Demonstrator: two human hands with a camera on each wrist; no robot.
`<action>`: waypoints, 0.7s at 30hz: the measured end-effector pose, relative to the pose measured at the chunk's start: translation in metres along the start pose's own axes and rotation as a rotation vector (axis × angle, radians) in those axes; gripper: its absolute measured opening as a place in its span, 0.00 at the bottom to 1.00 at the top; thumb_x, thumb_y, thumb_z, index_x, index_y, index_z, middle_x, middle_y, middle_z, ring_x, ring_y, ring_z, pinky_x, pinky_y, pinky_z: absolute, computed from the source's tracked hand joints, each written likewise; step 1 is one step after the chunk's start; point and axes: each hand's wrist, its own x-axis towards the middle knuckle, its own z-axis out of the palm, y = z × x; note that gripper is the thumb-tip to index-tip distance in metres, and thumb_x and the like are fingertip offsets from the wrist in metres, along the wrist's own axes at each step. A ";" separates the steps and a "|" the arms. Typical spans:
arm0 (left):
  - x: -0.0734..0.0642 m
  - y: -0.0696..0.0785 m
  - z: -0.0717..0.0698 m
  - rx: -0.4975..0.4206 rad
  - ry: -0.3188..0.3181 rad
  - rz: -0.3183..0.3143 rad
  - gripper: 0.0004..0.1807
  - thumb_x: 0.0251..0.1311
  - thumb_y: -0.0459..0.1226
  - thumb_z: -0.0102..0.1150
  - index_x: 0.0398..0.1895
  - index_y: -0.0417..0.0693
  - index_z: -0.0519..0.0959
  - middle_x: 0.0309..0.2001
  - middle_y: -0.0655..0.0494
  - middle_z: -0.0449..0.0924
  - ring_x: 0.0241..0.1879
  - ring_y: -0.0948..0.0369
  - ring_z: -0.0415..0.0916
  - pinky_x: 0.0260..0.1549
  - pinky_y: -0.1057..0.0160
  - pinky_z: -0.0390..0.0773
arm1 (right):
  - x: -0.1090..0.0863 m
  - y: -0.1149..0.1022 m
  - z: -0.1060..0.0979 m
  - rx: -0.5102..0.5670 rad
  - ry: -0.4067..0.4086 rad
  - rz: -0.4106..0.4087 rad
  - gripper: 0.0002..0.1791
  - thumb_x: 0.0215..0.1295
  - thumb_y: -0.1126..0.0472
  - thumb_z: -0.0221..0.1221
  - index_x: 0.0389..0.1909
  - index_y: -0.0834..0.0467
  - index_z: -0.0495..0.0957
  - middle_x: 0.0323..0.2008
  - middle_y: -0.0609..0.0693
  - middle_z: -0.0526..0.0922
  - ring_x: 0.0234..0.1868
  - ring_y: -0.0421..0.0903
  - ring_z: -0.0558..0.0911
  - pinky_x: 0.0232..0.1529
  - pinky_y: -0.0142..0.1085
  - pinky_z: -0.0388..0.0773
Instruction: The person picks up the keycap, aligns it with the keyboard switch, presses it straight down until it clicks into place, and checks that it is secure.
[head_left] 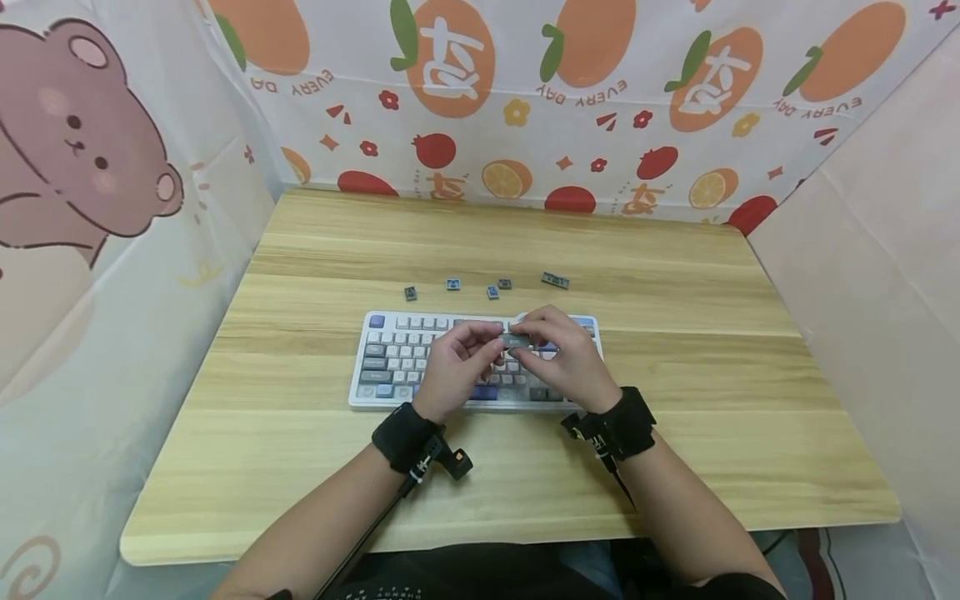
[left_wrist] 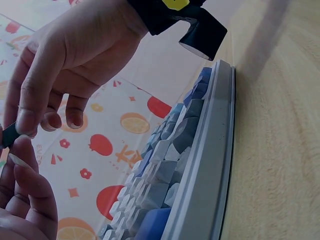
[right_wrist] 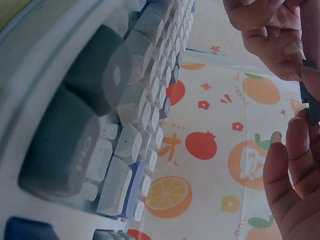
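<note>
A long dark grey keycap (head_left: pixel 515 341) is held up over the keyboard (head_left: pixel 408 402), pinched from both sides. My left hand (head_left: pixel 459 367) grips its left end between thumb and fingers. At the other end, my right hand (head_left: pixel 572 357) pinches it with thumb and fingertips. In the left wrist view the dark keycap (left_wrist: pixel 10 135) shows at the left edge between the fingertips. Fingers partly cover the keycap (right_wrist: pixel 313 107) in the right wrist view. The keyboard has a white case with white, grey and blue keys; both hands hide part of its middle and right.
Behind the keyboard lie several loose keycaps: a small dark one (head_left: pixel 410 293), two blue ones (head_left: pixel 453 284), another dark one (head_left: pixel 505 284) and a long one (head_left: pixel 555 280). The wooden table (head_left: pixel 225 467) meets a fruit-print curtain (head_left: pixel 517 158) at the back.
</note>
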 end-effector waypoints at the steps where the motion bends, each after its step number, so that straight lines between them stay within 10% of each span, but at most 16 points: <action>1: 0.000 -0.001 0.000 0.005 0.001 0.001 0.12 0.66 0.35 0.60 0.49 0.37 0.78 0.36 0.49 0.81 0.30 0.62 0.78 0.25 0.68 0.75 | 0.000 0.000 0.000 -0.005 -0.004 -0.001 0.13 0.58 0.67 0.69 0.45 0.60 0.84 0.43 0.49 0.80 0.38 0.41 0.77 0.37 0.41 0.80; 21: 0.001 -0.005 0.003 0.074 -0.016 -0.011 0.17 0.65 0.33 0.61 0.53 0.31 0.76 0.40 0.43 0.82 0.35 0.46 0.79 0.30 0.61 0.80 | -0.021 0.026 -0.025 -0.286 -0.155 0.115 0.09 0.60 0.61 0.68 0.41 0.58 0.86 0.40 0.48 0.83 0.42 0.42 0.82 0.41 0.37 0.81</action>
